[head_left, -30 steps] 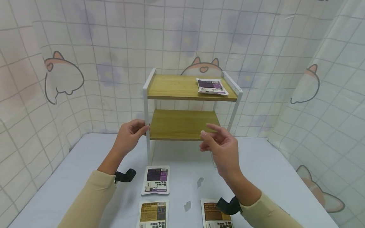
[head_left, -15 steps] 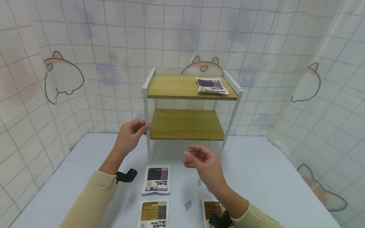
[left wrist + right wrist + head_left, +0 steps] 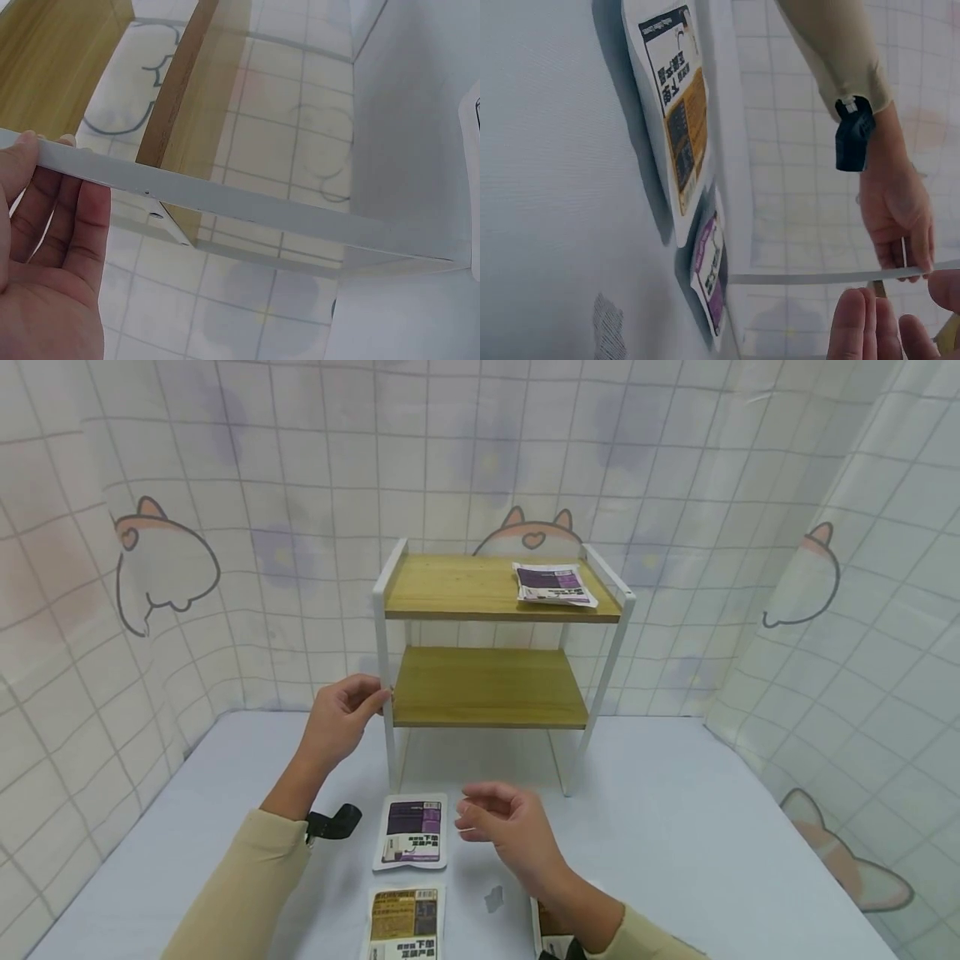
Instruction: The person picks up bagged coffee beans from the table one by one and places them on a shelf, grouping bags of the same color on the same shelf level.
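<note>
Left hand [image 3: 339,720] up at the rack [image 3: 495,685], grip pinching its white front post [image 3: 385,693] beside the lower shelf. In the left wrist view, fingers [image 3: 45,217] curled behind that white bar, thumb in front.

Right hand [image 3: 504,827] low over the table [image 3: 675,835], holding nothing. Grip loose: fingers a little bent and apart, thumb near them, pointing left.

Purple packet [image 3: 412,832] flat on the table, just to the left of the right hand, close but not touching. Long side running away from the body, toward the rack. Top end near the foot of the white post, bottom end near the yellow packet [image 3: 404,922].

Right hand much nearer to the purple packet than the left hand, which is higher up and busy with the post. Looks like a short reach to the left and down for the right hand.

Brown packet [image 3: 546,923] mostly hidden under the right wrist. Another purple packet [image 3: 553,583] lying on the top shelf, right side. Cat curtain [image 3: 165,564] all around behind.
</note>
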`<act>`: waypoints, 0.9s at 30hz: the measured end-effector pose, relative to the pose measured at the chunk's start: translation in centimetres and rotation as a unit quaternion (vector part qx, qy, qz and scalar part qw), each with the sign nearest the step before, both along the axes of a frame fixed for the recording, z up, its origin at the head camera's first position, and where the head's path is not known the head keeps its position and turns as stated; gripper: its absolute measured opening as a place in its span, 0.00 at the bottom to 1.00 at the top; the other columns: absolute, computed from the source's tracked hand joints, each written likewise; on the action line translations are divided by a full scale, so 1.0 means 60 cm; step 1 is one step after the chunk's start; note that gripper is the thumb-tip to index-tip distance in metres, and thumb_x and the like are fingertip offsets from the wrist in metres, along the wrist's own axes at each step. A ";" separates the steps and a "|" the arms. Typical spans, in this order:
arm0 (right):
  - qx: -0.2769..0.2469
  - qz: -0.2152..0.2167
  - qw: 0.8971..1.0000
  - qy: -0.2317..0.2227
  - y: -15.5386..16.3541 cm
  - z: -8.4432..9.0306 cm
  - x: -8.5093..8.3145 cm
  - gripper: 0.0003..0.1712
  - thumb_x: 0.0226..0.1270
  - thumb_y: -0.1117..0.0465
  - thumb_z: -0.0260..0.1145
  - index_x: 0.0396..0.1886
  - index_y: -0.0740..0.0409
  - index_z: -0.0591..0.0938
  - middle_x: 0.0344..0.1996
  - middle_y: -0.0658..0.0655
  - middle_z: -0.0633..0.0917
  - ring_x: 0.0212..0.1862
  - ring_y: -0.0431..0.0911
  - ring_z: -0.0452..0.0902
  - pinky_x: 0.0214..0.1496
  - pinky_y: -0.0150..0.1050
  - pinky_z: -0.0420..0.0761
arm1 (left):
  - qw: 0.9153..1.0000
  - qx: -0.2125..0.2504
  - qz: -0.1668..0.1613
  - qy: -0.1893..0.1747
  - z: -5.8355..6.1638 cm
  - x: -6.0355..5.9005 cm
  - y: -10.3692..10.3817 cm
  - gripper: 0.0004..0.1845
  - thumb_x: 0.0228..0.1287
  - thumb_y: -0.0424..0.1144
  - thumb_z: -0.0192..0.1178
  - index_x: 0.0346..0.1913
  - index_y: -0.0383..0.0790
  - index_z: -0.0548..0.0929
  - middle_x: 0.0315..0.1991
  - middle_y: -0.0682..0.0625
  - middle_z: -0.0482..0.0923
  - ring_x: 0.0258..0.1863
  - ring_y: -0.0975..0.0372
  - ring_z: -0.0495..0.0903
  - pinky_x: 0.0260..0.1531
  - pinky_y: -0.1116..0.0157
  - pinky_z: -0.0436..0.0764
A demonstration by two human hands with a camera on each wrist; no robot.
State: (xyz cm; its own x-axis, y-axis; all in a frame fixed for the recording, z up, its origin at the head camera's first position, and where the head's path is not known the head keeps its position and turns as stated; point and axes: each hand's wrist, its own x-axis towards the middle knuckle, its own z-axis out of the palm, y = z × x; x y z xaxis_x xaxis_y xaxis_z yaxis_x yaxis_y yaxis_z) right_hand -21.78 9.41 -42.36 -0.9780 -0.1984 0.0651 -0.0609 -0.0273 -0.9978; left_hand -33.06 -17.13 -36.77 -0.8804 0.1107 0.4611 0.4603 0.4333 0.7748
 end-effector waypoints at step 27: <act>-0.003 0.026 0.982 -0.186 -0.024 -0.042 -0.021 0.33 0.69 0.58 0.71 0.69 0.67 0.74 0.57 0.66 0.84 0.50 0.52 0.87 0.54 0.45 0.87 | 1.000 -0.006 0.001 0.001 -0.001 0.001 -0.001 0.16 0.75 0.48 0.61 0.50 0.38 0.85 0.42 0.44 0.87 0.40 0.59 0.83 0.43 0.74 0.80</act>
State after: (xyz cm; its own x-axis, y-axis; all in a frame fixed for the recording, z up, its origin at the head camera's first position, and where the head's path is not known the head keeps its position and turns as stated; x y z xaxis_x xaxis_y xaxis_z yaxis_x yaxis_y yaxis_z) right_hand -23.02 7.95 -44.89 -0.9227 -0.2504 -0.2933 0.3096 -0.0274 -0.9505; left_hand -33.03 -17.16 -36.81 -0.8801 0.1136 0.4609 0.4601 0.4430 0.7694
